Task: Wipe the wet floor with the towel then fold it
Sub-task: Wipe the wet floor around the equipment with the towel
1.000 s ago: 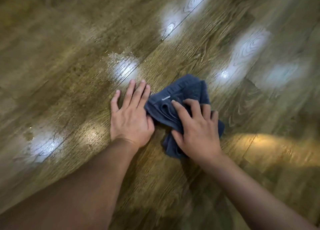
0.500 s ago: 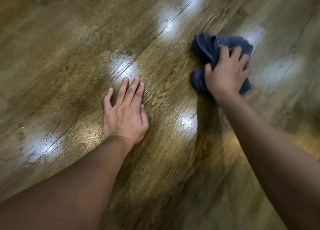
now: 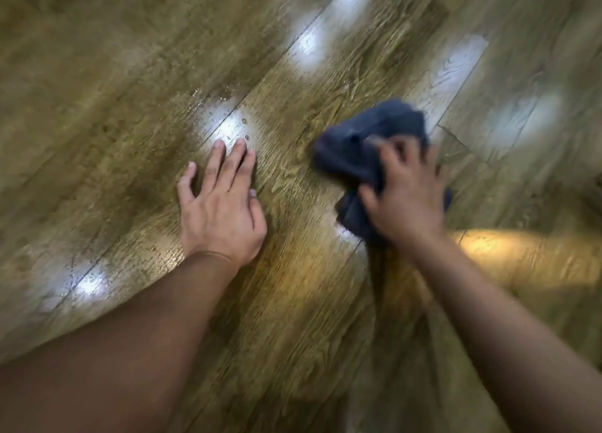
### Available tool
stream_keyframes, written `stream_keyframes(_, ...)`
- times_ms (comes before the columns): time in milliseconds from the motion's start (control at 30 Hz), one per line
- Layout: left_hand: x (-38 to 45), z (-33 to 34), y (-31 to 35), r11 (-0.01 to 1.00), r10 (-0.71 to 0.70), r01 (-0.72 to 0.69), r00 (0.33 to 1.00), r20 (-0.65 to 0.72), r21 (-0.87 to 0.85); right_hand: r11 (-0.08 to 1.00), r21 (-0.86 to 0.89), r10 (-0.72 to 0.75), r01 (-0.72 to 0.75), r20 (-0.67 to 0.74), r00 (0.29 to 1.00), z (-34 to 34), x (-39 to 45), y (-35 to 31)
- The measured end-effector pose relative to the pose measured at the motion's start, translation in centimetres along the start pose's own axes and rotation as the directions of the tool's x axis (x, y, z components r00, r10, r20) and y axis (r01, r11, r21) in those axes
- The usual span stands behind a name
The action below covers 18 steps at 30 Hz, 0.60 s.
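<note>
1. On the wooden floor (image 3: 325,302), the left hand (image 3: 221,211) lies flat, fingers straight.
2. At its 3 o'clock, the right hand (image 3: 405,201) grips the bunched blue towel (image 3: 355,149).
3. Water drops (image 3: 228,120) sit at the left hand's 12 o'clock.

On the wooden floor (image 3: 325,302) you have 2 obstacles: your left hand (image 3: 221,211), flat on the boards at 9 o'clock of centre, and the bunched blue towel (image 3: 358,152) under your right hand (image 3: 407,198) at 3 o'clock. A bare strip of floor runs between them. Water droplets (image 3: 228,123) lie at 12 o'clock of your left fingertips. Bare boards spread toward 12 o'clock and 6 o'clock.
</note>
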State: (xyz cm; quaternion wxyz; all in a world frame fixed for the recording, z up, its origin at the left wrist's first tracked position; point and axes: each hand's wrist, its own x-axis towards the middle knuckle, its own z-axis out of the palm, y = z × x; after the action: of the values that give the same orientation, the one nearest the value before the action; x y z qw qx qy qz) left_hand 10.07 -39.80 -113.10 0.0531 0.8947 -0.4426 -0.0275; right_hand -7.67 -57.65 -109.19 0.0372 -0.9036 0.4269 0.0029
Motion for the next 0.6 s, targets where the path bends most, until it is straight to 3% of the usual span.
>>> stream_keyframes(133,0.0,0.1,0.0,1.000,0.003,-0.003,1.000,-0.015,-0.014,0.933,0.060,0.360,-0.356,-0.099,0.928,-1.1,5.3,5.0)
stream_keyframes(267,0.1,0.2,-0.1,1.000,0.001,-0.002,1.000,-0.017,-0.004,0.927,0.049,0.374,-0.371,-0.059,0.926,-0.9,3.9,3.9)
stream_keyframes(333,0.2,0.3,-0.1,1.000,0.005,-0.005,1.000,-0.021,0.006,0.953,0.051,0.300,-0.299,-0.011,0.954,-0.7,0.3,1.5)
stream_keyframes(433,0.2,0.2,0.0,1.000,0.010,-0.010,1.000,-0.012,0.018,0.999,0.008,0.031,-0.031,0.040,0.999,-0.2,-7.3,-2.7)
stream_keyframes(533,0.3,0.1,0.1,1.000,0.009,-0.009,1.000,-0.006,0.013,0.961,0.018,-0.278,0.277,0.071,0.958,0.5,-13.0,-5.1)
stream_keyframes(600,0.3,0.1,0.2,1.000,0.004,-0.004,1.000,-0.010,-0.004,0.920,0.038,-0.393,0.391,0.056,0.918,0.8,-13.4,-4.7)
